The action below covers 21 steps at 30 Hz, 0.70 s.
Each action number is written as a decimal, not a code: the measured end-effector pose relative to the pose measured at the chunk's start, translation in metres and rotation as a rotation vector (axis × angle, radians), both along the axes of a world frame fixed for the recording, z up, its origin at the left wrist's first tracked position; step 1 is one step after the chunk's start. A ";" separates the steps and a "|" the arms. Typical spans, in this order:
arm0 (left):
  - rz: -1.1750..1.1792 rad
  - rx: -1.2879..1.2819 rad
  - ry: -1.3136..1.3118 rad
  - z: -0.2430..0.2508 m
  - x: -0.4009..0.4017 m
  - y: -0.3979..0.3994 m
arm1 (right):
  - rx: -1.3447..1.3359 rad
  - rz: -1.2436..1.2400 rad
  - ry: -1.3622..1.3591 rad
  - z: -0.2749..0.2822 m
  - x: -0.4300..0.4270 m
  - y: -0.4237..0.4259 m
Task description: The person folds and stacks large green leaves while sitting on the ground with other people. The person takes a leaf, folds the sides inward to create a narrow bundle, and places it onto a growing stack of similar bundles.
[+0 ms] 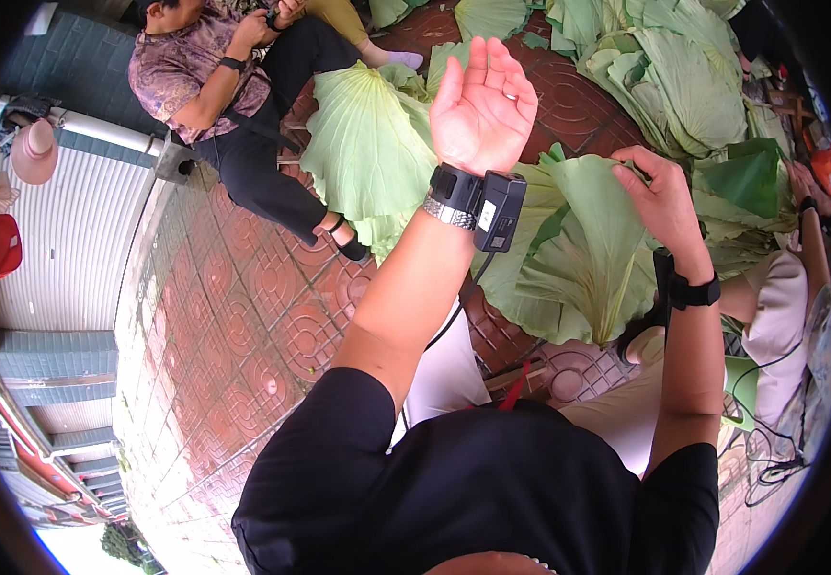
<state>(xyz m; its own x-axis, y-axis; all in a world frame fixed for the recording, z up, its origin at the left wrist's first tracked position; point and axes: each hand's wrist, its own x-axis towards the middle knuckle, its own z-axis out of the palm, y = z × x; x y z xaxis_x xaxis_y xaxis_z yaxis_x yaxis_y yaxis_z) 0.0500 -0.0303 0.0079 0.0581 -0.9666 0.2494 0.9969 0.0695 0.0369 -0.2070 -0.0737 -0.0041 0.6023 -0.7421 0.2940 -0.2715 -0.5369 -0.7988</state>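
Observation:
My left hand (483, 108) is raised palm up, with its fingers slightly bent and nothing in it. A black strap, a metal watch band and a small black box (501, 212) with a cable sit at its wrist. To its right, my right hand (652, 190) pinches the upper edge of a large green lotus leaf (595, 244) between thumb and fingers. That leaf lies folded over other lotus leaves, its ribs meeting near the bottom. Another broad lotus leaf (368, 144) spreads left of my left hand, partly hidden behind it.
A co-worker (203, 86) sits at the upper left, one foot near the leaves. Stacked lotus leaves (688, 93) lie at the upper right. Another person's hand (803, 183) and leg show at the right edge, above black cables (782, 471). Red patterned paving (257, 287) lies below.

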 end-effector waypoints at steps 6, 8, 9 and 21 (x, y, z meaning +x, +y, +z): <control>-0.056 -0.048 0.099 0.011 0.002 0.012 | -0.052 0.014 -0.016 0.000 0.010 0.000; -0.061 -0.093 0.082 0.015 0.000 0.015 | -0.072 0.017 -0.048 0.000 0.011 0.000; -0.064 -0.144 0.071 0.020 -0.003 0.017 | -0.049 0.007 -0.003 0.004 0.009 0.000; 0.477 -0.801 -0.854 0.074 -0.042 0.054 | -0.027 0.025 0.002 0.010 0.009 0.001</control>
